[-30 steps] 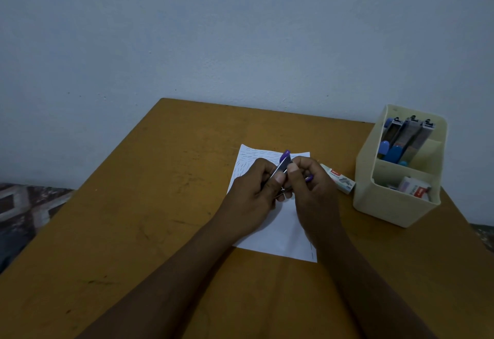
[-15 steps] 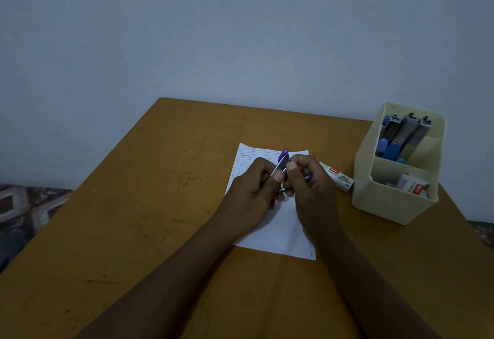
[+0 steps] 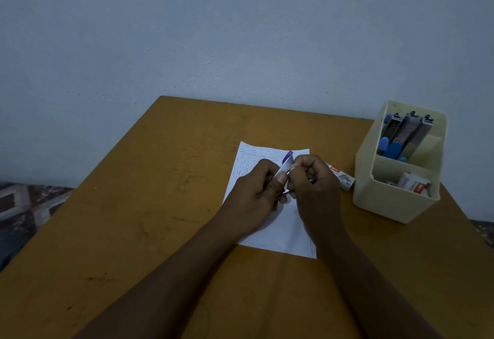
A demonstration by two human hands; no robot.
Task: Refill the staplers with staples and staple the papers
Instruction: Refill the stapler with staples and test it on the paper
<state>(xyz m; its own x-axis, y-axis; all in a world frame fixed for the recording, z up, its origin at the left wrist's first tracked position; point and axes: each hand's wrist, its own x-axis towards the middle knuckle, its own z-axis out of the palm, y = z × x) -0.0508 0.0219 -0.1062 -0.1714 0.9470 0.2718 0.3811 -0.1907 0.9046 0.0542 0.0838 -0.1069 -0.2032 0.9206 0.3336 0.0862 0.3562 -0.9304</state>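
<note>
Head view: both hands, left hand (image 3: pixel 256 189) & right hand (image 3: pixel 314 186), grip purple stapler (image 3: pixel 286 163) over paper (image 3: pixel 283 227).

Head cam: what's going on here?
A person holds a small purple stapler in both hands above the paper on the wooden table. The left hand grips its body and the right hand pinches its other end. It looks hinged open for refilling, but no staples are visible. A staple box lies just right of the hands. The cream organizer holds three more staplers.
</note>
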